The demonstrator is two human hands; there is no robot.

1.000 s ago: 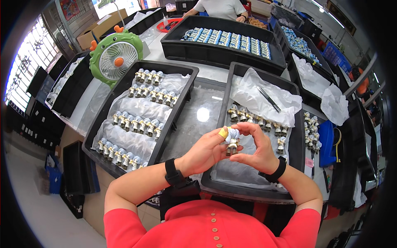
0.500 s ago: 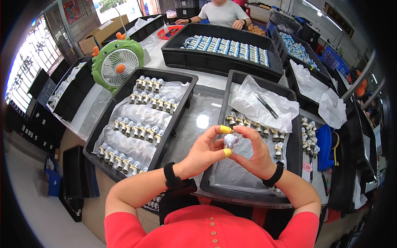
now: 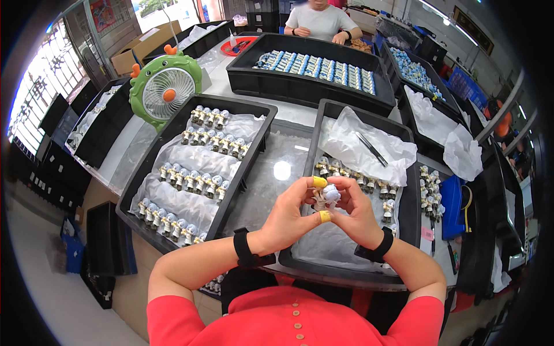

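Observation:
A small figurine (image 3: 330, 195) with a pale lilac-white head is held up between my two hands, above the near tray (image 3: 411, 216) on the right. My left hand (image 3: 293, 214) grips it from the left, with yellow covers on the thumb and forefinger tips. On the other side, the bent fingers of my right hand (image 3: 360, 214) close round it, partly hiding its body. Several similar figurines (image 3: 369, 183) in white and yellow lie in that tray, beyond my hands. White wrapping sheet (image 3: 340, 130) lines it, with a dark pen-like tool (image 3: 372, 149) on top.
Left of my hands, a black tray (image 3: 243, 173) holds rows of figurines (image 3: 190, 180). A green fan (image 3: 167, 92) stands behind it. Farther back is a tray (image 3: 300, 89) of blue-and-white figurines, with a person (image 3: 323, 23) across the table. Loose figurines (image 3: 430, 190) and a blue container (image 3: 453, 207) sit right.
My hands have come closer together, and the figurine has turned and shifted slightly right between them. The person across the table has moved right and brought their hands nearer each other.

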